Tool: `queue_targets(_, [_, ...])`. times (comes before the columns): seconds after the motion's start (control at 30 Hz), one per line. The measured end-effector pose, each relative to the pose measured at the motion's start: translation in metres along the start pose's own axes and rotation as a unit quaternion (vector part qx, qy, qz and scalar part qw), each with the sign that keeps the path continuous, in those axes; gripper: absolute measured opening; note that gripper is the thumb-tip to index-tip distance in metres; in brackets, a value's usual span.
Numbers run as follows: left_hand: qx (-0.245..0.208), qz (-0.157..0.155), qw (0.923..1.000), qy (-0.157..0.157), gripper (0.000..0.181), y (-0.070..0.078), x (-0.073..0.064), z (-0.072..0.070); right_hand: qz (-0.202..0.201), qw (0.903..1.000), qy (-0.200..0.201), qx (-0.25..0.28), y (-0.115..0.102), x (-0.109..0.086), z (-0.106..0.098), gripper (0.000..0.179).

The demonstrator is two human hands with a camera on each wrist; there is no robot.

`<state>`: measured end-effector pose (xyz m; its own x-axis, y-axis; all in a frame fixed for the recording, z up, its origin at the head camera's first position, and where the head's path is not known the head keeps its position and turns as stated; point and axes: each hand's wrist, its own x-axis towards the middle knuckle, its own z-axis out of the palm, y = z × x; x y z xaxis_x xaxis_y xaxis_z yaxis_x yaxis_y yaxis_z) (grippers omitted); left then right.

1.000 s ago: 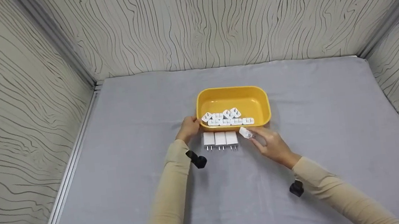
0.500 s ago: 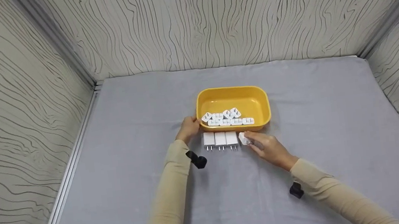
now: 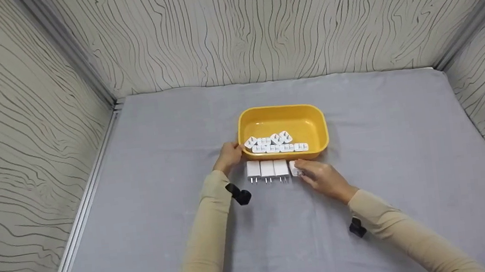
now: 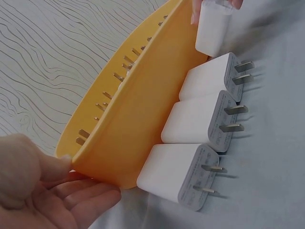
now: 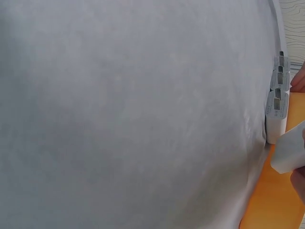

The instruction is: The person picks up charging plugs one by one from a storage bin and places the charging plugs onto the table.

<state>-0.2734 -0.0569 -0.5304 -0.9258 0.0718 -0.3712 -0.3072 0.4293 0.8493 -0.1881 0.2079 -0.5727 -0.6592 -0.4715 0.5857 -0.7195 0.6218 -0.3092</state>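
My left hand [image 3: 228,156] grips the left front corner of a yellow plastic tub [image 3: 286,122], thumb at the rim and fingers under the wall in the left wrist view. Between thumb and fingers my right hand [image 3: 329,182] pinches a white charger plug [image 4: 213,29], right in front of the tub. It is tilted, close beside the right end of a row of three white charger plugs [image 3: 267,169]. Those lie flat against the tub's front wall, metal prongs toward me. In the right wrist view the pinched plug [image 5: 289,150] is partly cut off.
Several more white charger plugs [image 3: 273,148] sit inside the tub along its front side, prongs up. A grey cloth [image 3: 178,129] covers the table. Wood-patterned panels [image 3: 257,29] stand at the back and both sides.
My right hand has lowered the plug from the tub's front rim to the cloth and brought it slightly left, toward the row. My left hand stays at the tub's corner.
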Motion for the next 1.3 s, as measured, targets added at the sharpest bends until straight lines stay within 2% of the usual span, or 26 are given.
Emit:
queue_targets(0.37, [-0.026,-0.011,0.9996,-0.008,0.038,0.001,-0.003,-0.002,-0.01,0.9997,-0.023,0.006,0.007,0.005,0.005,0.036])
queue_targets(0.53, [-0.041,-0.028,0.9986,-0.015,0.041,0.002,-0.004,-0.002,-0.039,0.9991,-0.017,-0.006,0.011,0.006,0.009,0.036])
queue_targets(0.73, [-0.034,-0.016,0.9992,-0.013,0.04,0.002,-0.005,-0.002,-0.073,0.9971,-0.005,-0.02,0.013,0.006,0.013,0.036])
queue_targets(0.87, [-0.037,-0.021,0.999,-0.014,0.041,0.002,-0.004,-0.003,-0.086,0.996,-0.001,-0.025,0.013,0.006,0.014,0.037])
queue_targets(1.07, [-0.043,-0.031,0.9984,-0.018,0.041,0.002,-0.005,-0.003,-0.086,0.9956,-0.016,-0.033,0.012,0.004,0.012,0.039])
queue_targets(1.3, [-0.046,-0.026,0.9985,-0.015,0.041,0.001,-0.004,-0.002,-0.087,0.994,-0.039,-0.054,0.008,-0.001,0.012,0.041])
